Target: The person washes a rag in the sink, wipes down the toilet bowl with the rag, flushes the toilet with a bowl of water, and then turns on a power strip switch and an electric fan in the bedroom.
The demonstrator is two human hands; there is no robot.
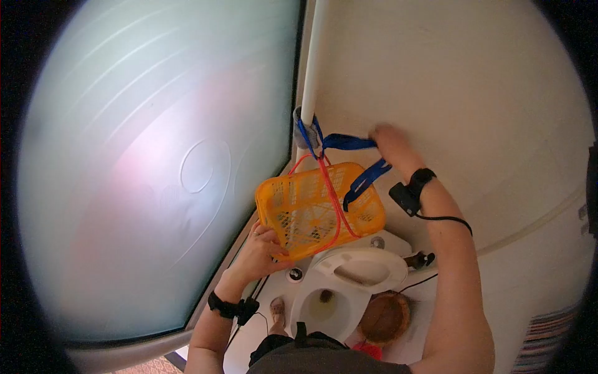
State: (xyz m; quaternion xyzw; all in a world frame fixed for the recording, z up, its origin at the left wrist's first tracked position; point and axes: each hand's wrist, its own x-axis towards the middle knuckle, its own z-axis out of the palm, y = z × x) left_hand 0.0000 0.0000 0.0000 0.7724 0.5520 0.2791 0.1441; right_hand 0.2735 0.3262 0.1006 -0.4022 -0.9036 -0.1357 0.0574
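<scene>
An orange plastic basket (pixel 367 215) with lattice sides hangs tilted beside a white vertical pipe (pixel 311 81). Red cord (pixel 330 187) runs around it and up to a blue strap (pixel 346 142), which is looped about the pipe at a grey wrap (pixel 306 134). My left hand (pixel 258 250) grips the basket's near left rim, fingers bent over the edge. Up at the right, my right hand (pixel 389 140) is closed on the blue strap, its fingers smeared by motion. A loose strap end dangles below that hand, over the basket.
Below the basket stands a white toilet (pixel 305 299) with its seat raised. A brown round bin (pixel 386 318) sits to its right. A large frosted glass panel (pixel 156 168) fills the left side, and a pale wall (pixel 461 81) rises at right. A striped cloth (pixel 542 340) lies lower right.
</scene>
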